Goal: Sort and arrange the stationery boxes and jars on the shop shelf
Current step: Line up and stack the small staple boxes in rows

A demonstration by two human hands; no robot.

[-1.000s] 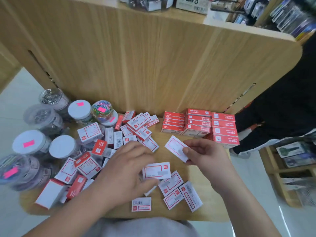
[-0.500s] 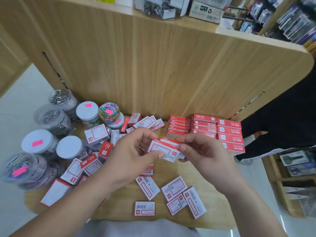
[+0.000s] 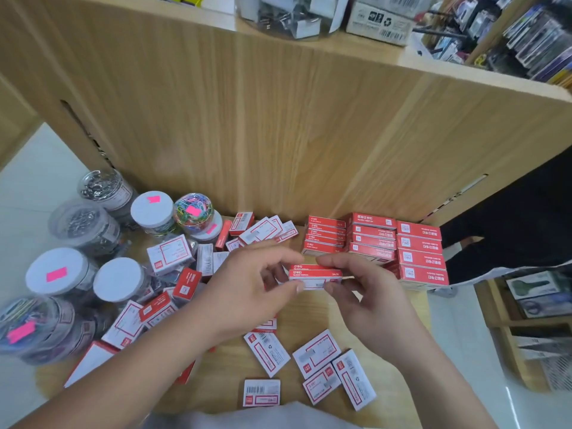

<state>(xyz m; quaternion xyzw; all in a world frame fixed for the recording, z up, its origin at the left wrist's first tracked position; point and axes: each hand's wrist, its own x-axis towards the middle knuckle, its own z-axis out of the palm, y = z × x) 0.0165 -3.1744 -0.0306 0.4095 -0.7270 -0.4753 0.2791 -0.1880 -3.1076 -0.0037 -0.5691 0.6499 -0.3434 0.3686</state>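
Left hand [image 3: 247, 292] and right hand [image 3: 368, 301] pinch two stacked staple boxes [image 3: 315, 275] between curled fingertips. Neat red stacks [image 3: 374, 243] sit just beyond them.

Light was bright and even, prob. from overhead; only soft shadows on the worktop [image 3: 312, 320]. Pale floor [image 3: 37, 181] at left looked washed out, w/ a thin glare streak at bottom right. Wide-angle lens bent the edges; jars [image 3: 83, 224] at left and top-right shelves [image 3: 526, 35] were smeared, centre fairly sharp.
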